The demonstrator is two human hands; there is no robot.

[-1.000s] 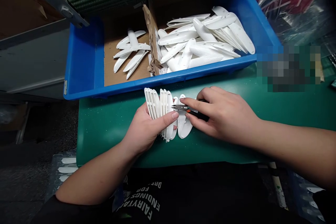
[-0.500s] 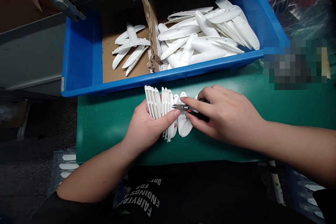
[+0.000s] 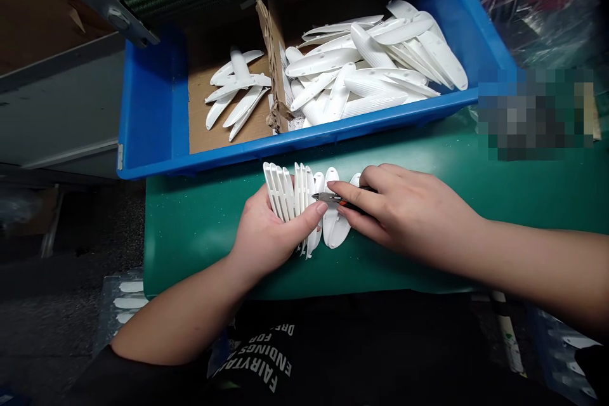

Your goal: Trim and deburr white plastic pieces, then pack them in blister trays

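Note:
My left hand [image 3: 271, 225] is closed around a row of slim white plastic parts [image 3: 280, 193], stood on edge side by side, thumb pressing on the near side. In my right hand [image 3: 399, 206] is a pair of small cutting nippers [image 3: 328, 197] with dark handles and a bit of orange. The nippers' tips touch or nearly touch the rightmost parts of the row, by my left thumb. Under the nippers, a white oval part [image 3: 337, 231] lies on the green table. Another white part [image 3: 355, 180] shows partly behind my right fingers.
Beyond my hands stands a blue bin [image 3: 223, 162], split by a cardboard divider [image 3: 272, 63]. White parts [image 3: 380, 70] are heaped on its right side, with several more [image 3: 240, 85] on the left. A green mat [image 3: 190, 235] covers the table. Clear plastic bags [image 3: 537, 0] lie at the upper right.
The nippers' jaws look closed now, where their tips were slightly apart before. Both hands stay almost in place; the view has shifted a little.

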